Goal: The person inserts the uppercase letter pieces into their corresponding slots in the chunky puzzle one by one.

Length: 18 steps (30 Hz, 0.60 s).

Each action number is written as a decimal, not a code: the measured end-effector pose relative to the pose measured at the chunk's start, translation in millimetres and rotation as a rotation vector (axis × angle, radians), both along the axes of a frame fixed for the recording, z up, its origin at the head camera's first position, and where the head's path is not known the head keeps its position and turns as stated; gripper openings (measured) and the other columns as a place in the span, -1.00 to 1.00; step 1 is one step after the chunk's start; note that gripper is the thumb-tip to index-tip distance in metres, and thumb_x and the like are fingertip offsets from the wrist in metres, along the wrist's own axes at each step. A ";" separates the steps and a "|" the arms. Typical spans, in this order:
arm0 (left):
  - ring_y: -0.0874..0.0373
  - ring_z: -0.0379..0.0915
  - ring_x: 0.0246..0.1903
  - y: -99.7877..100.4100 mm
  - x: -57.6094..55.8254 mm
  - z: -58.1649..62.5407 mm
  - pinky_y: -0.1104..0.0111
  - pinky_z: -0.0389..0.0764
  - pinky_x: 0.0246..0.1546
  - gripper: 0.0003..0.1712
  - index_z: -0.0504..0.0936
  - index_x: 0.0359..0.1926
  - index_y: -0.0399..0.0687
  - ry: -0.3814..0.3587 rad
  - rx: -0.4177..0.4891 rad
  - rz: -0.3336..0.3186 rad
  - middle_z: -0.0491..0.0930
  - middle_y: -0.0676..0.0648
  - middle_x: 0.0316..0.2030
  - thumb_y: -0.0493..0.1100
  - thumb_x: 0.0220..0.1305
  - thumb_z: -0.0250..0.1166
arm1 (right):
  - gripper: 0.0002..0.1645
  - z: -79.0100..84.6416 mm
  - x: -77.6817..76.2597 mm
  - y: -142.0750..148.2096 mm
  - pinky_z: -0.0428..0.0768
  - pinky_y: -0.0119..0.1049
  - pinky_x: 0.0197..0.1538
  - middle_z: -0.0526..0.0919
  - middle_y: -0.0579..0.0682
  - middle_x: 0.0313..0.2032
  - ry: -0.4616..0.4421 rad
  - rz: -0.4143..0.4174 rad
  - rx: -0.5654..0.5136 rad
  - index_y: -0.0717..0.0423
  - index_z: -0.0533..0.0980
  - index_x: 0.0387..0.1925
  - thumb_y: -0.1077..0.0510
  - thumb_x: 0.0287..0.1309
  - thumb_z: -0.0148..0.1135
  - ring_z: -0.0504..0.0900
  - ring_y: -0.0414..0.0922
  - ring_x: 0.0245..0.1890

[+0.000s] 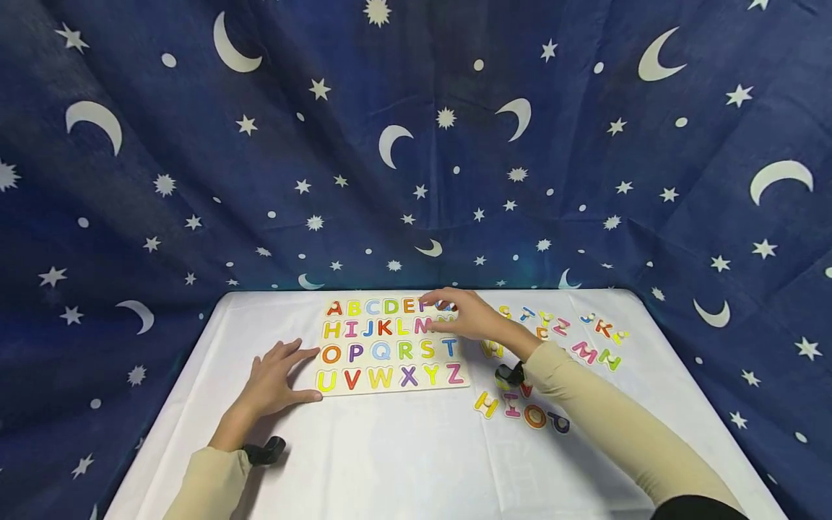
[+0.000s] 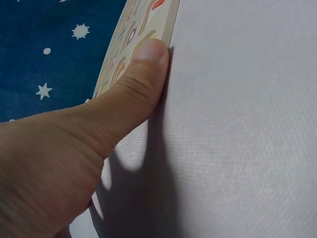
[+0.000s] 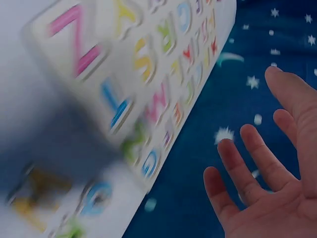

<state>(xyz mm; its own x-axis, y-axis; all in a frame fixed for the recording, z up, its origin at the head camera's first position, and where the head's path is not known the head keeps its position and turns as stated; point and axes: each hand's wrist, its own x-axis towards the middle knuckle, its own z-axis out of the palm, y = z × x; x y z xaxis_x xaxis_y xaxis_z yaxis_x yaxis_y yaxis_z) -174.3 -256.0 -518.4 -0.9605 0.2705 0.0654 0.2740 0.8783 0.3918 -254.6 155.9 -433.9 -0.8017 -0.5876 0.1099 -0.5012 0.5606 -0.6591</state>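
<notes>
And there was the alphabet, laid out large on the letter board (image 1: 390, 364) near the middle of the tabletop's (image 1: 403, 462) far edge! A to E read cleanly along the top row, the rest of it partly covered by the hand; H to M ran below, then O to T, and U to Z closed out the nearest row. No brand could be made out.

Over at the board's far right corner came the right hand (image 1: 469, 314), above the end of the top rows, fingers spread wide and nothing visible between them. On the other side, the left hand (image 1: 271, 379) was wide too, its thumb (image 2: 133, 94) against the board's near left corner and its fingers reaching along the left side.

Out to the right, between board and right edge, lay the loose letters: H (image 1: 486, 404), I (image 1: 512, 406), O (image 1: 535, 417) and P (image 1: 559, 422) nearest, below the right forearm; pink M (image 1: 585, 352) beside green N (image 1: 609, 360); J (image 1: 588, 318) and K (image 1: 603, 327) up towards the far right corner!
</notes>
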 end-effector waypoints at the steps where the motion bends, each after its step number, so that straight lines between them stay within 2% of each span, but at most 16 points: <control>1: -0.54 0.07 0.42 0.0 -0.2 -0.1 -0.63 -0.06 0.23 0.08 0.56 0.35 0.08 0.000 0.001 -0.001 0.34 -0.40 0.41 0.35 -0.23 0.66 | -0.35 0.7 2.9 8.9 0.61 0.12 0.18 0.66 0.03 0.19 0.003 -0.015 -0.001 0.04 0.55 0.29 0.09 0.17 0.53 0.65 0.16 0.10; 9: -0.55 0.06 0.42 3.3 -3.3 1.7 -0.62 -0.07 0.24 0.07 0.56 0.35 0.07 -0.002 -0.003 -0.002 0.33 -0.40 0.41 0.34 -0.23 0.65 | -0.36 8.3 23.9 85.2 0.62 0.16 0.10 0.68 0.04 0.14 0.075 -0.161 -0.003 -0.02 0.55 0.29 0.06 0.18 0.53 0.67 0.08 0.06; 18: -0.54 0.07 0.42 1.1 -0.5 -0.1 -0.62 -0.05 0.23 0.07 0.57 0.34 0.07 -0.016 -0.014 0.011 0.34 -0.40 0.41 0.34 -0.23 0.66 | -0.42 27.8 47.0 165.1 0.62 0.18 0.05 0.67 0.15 0.16 0.184 -0.333 -0.002 0.08 0.54 0.29 0.11 0.26 0.45 0.65 0.17 0.07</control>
<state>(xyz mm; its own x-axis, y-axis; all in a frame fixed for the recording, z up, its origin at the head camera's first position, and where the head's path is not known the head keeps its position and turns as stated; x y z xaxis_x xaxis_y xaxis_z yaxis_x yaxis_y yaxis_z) -174.8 -254.9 -518.6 -0.9643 0.2606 0.0462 0.2580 0.8866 0.3838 -207.6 321.1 -406.1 -0.9153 -0.2981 0.2708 -0.4022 0.7117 -0.5760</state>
